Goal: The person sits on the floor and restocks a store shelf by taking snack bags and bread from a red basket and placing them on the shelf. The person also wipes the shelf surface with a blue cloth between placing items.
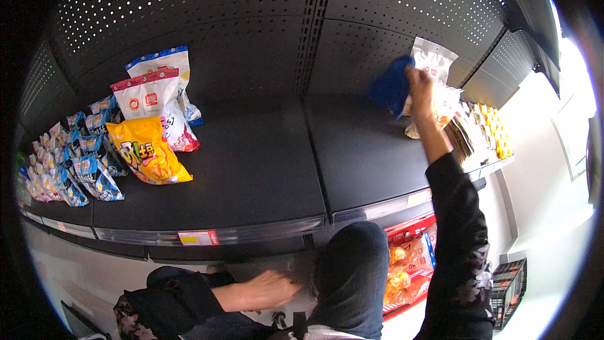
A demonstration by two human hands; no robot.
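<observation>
My right hand (421, 87) reaches over the right part of the black metal shelf, its fingers closed on a blurred blue cloth (391, 86). Just behind and beside it, a silver-white snack bag (434, 59) stands upright against the perforated back panel. My left hand (270, 289) is low, below the shelf's front edge and left of my bent knee; it is curled and blurred, and I cannot tell whether it holds anything. On the left part of the shelf, a yellow chip bag (148, 153) leans in front of a white and red snack bag (153, 99), with a white and blue bag (186, 68) behind.
Rows of small blue and white packets (92, 170) fill the shelf's left end. Yellow and white packets (493, 132) line its right end. A red basket (410, 311) holding snack bags is under the shelf, right of my knee. A black crate (509, 293) sits farther right.
</observation>
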